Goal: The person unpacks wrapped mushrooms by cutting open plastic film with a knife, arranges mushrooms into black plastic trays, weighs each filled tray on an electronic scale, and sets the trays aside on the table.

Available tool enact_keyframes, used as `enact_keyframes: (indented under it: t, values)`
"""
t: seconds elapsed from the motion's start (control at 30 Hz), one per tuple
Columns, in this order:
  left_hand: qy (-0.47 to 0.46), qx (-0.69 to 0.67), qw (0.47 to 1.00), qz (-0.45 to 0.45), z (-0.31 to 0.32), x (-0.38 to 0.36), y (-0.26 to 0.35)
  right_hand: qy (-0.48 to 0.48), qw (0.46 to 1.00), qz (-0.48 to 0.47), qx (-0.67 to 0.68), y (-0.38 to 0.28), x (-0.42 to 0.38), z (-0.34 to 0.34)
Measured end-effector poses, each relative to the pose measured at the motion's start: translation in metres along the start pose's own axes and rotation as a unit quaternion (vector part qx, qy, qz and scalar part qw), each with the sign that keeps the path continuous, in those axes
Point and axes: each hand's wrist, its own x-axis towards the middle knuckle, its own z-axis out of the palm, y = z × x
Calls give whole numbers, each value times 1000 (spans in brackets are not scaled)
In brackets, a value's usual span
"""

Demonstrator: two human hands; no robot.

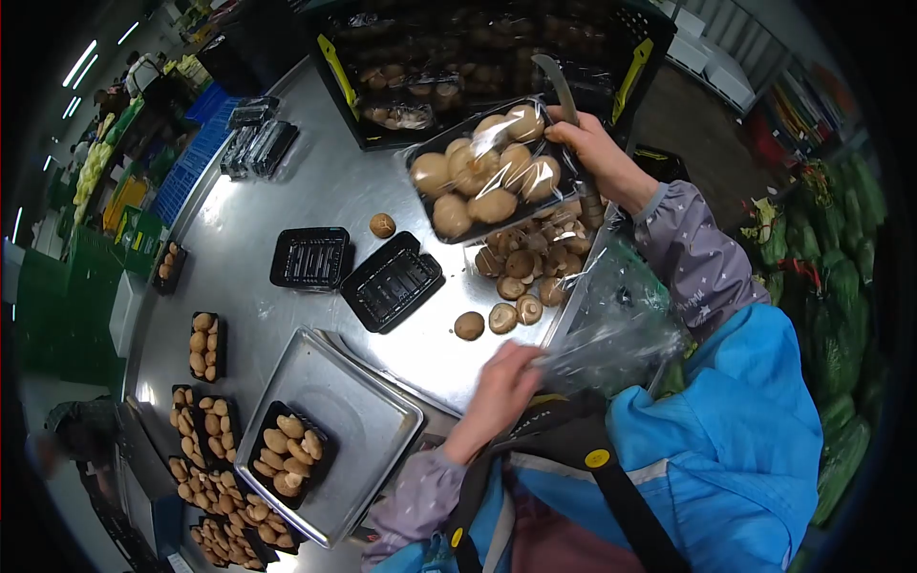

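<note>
My right hand (602, 158) grips the right end of a black tray of brown mushrooms (487, 172) under shiny clear film, held tilted above the table. A curved grey-brown strip (556, 84) sticks up beside its fingers; I cannot make out what it is. My left hand (501, 390) is lower down, fingers pinched at the edge of a clear plastic bag (611, 349). Between the hands lies a pile of loose mushrooms (530, 253). Two black plastic trays (312, 258), their ribbed bottoms showing, lie left of the wrapped tray, near a single mushroom (382, 225).
A metal weighing pan (358, 420) holds a filled mushroom tray (287, 456). More filled trays (218, 492) line the table's left edge. A black crate (487, 48) with wrapped packs stands at the back. Wrapped black trays (260, 148) lie far left; green vegetables (831, 296) are right.
</note>
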Motion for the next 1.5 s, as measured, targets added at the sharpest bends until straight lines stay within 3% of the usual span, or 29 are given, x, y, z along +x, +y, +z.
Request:
enact_keyframes:
  t: [0.07, 0.2, 0.27, 0.33, 0.43, 0.53, 0.57, 0.6, 0.67, 0.73, 0.77, 0.8, 0.87, 0.9, 0.93, 1.0, 1.03, 1.17, 1.4, 1.5]
  values:
    - [-61, -255, 965, -2, 33, 18, 16, 4, 999, 34, 40, -19, -23, 17]
    - [-137, -220, 965, -25, 25, 15, 33, 16, 999, 14, 37, -30, -56, 27]
    - [-51, -342, 932, -107, -1, 5, 26, -30, 997, 2, 65, -18, -64, 20]
    - [-11, -412, 904, -112, -17, -6, 25, -60, 995, -6, 78, -12, -72, 21]
    - [167, -565, 787, -183, -20, -21, 1, -56, 997, -21, 50, -18, -87, 29]
    - [228, -699, 672, -93, -32, -36, -7, -104, 992, -9, 73, -15, -97, 33]
    - [192, -704, 682, -44, -38, -37, 6, -111, 991, -6, 68, -14, -101, 37]
    - [198, -705, 680, -44, -39, -40, 5, -119, 991, -1, 64, -13, -106, 40]
    - [229, -642, 731, -45, -41, -49, 4, -172, 983, 24, 55, 2, -113, 45]
    - [227, -498, 828, -119, -51, -51, 22, -195, 970, -64, -129, 15, -117, 50]
    - [228, -477, 842, -105, -51, -51, 21, -199, 941, -140, -236, 16, -114, 47]
    - [228, -455, 856, -91, -50, -53, 21, -203, 941, -139, -232, 11, -114, 48]
    - [245, -438, 860, -96, -50, -56, 20, -147, 853, -213, -453, -6, -115, 49]
    - [258, -423, 863, -99, -48, -57, 20, -111, 820, -295, -477, -7, -116, 53]
    - [258, -423, 863, -101, -46, -58, 21, -112, 821, -294, -476, -10, -118, 57]
    - [284, -337, 892, -101, -44, -58, 21, -232, 740, -318, -545, -16, -126, 69]
    - [274, -316, 903, -99, -44, -58, 22, -222, 708, -359, -565, -16, -129, 78]
    - [280, -250, 923, -86, -35, -57, 31, -195, 659, -361, -631, -18, -129, 93]
    - [291, -192, 932, -97, -33, -58, 38, -172, 639, -362, -656, -8, -119, 88]
    - [296, -186, 931, -102, -29, -58, 34, -171, 675, -366, -618, 10, -112, 72]
